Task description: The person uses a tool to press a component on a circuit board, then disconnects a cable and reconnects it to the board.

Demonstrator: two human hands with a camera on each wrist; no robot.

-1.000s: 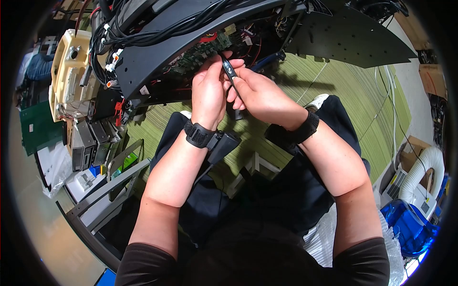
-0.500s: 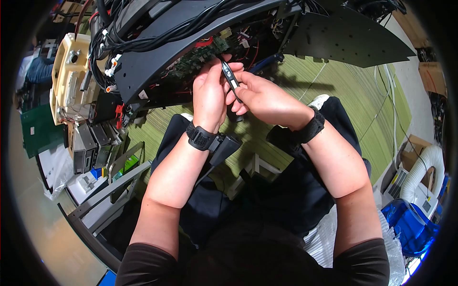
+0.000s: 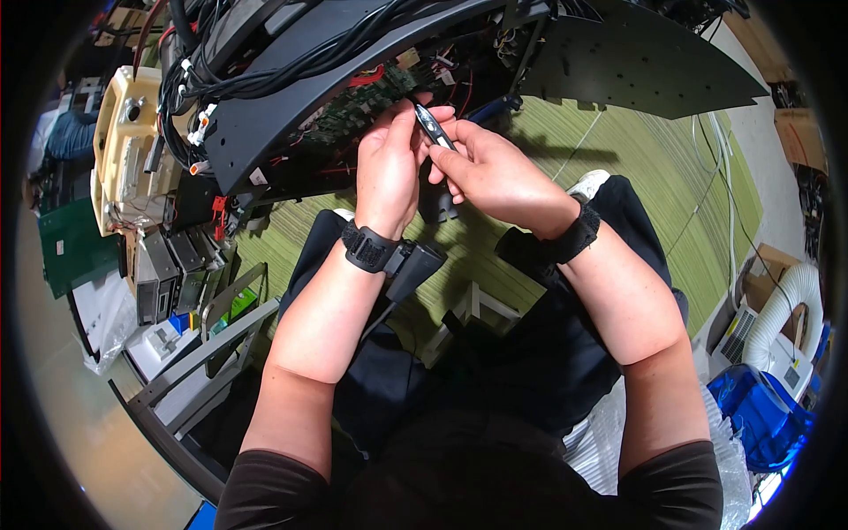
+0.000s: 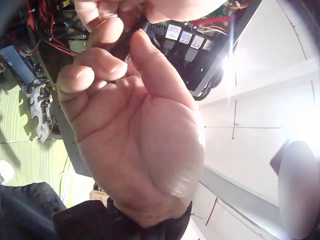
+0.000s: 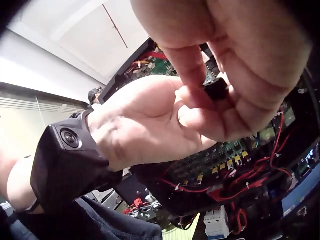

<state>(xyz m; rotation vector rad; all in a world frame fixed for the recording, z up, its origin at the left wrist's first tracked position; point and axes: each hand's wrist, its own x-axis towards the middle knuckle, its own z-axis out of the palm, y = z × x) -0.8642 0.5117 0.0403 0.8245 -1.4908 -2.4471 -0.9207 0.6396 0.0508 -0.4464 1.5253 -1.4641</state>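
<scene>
My right hand (image 3: 499,177) holds slim black tweezers (image 3: 434,126) with pale markings, thumb along one side, at the open edge of a dark equipment housing (image 3: 234,146). The tips slant up and left to the fingertips of my left hand (image 3: 386,177). In the left wrist view, the left thumb and curled fingers (image 4: 111,65) close round something thin and dark. A small black piece (image 5: 216,89) shows between the fingers of both hands in the right wrist view; what exactly the left pinches is mostly hidden. Behind the hands lies a green circuit board (image 3: 358,110).
Black cables (image 3: 291,79) run over the housing's top, and red wires (image 5: 250,187) loop inside it. A dark perforated panel (image 3: 636,66) juts out at right. Left stand a cream plastic casing (image 3: 132,168) and metal boxes (image 3: 159,274); a white hose (image 3: 795,309) lies right.
The tweezers lean over more to the left, and my right hand has turned and shifted slightly. My left hand stays nearly in place at the tips. The housing sits slightly further left in view.
</scene>
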